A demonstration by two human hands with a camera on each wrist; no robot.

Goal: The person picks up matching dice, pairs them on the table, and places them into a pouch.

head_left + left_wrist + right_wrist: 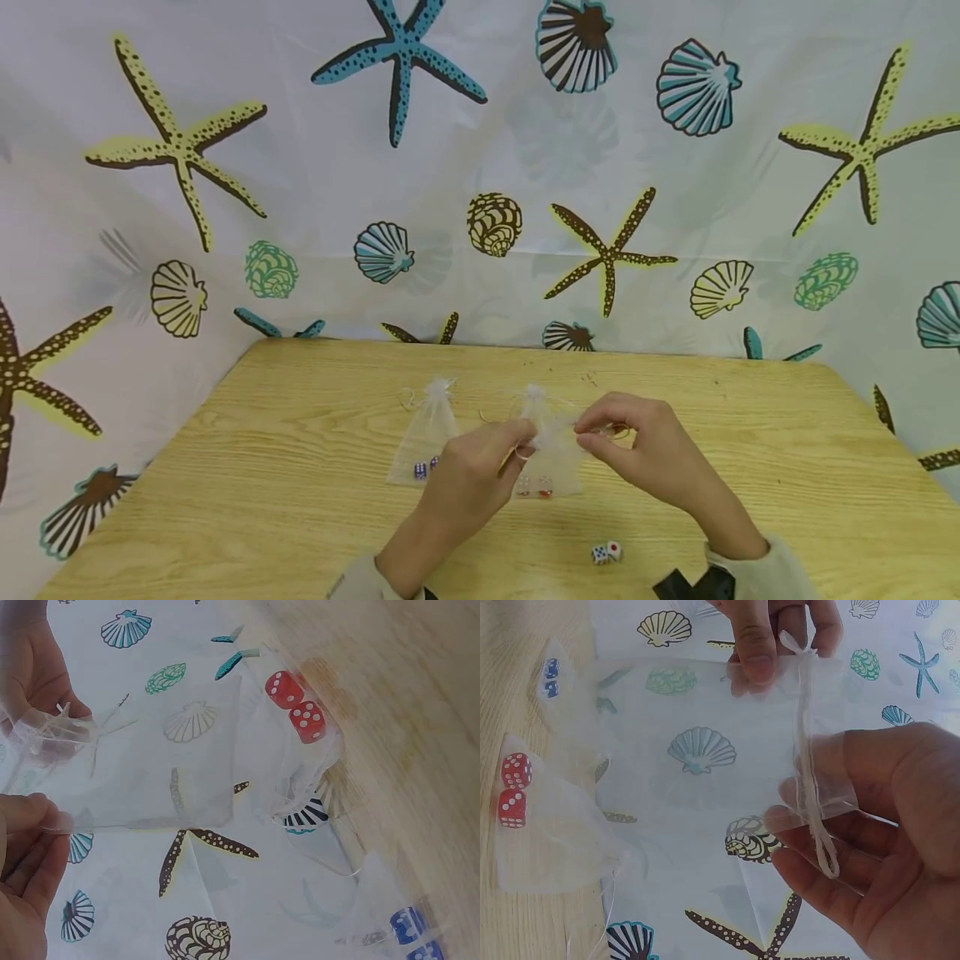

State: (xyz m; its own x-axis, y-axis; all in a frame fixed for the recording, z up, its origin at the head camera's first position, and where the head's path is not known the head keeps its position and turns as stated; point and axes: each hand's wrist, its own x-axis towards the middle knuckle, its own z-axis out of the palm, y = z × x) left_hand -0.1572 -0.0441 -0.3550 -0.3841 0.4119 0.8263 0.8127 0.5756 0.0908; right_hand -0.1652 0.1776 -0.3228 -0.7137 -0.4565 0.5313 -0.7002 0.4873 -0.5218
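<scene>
Both hands hold a sheer white drawstring pouch (649,705), which looks empty, stretched between them above the table. My left hand (472,467) pinches one side near the mouth, thumb against fingers. The opposite side is pinched by my right hand (637,437), next to the white drawstring (806,750) and its loop. Behind them, a second sheer pouch (555,847) with two red dice (296,709) lies on the table. Left of it lies another pouch (420,433) with blue dice (551,677). Two white dice (606,552) sit near the table's front.
The wooden table (300,450) carries all of this. A white cloth (465,167) printed with starfish and shells hangs behind it and along both sides. Small specks (588,379) lie toward the back of the table.
</scene>
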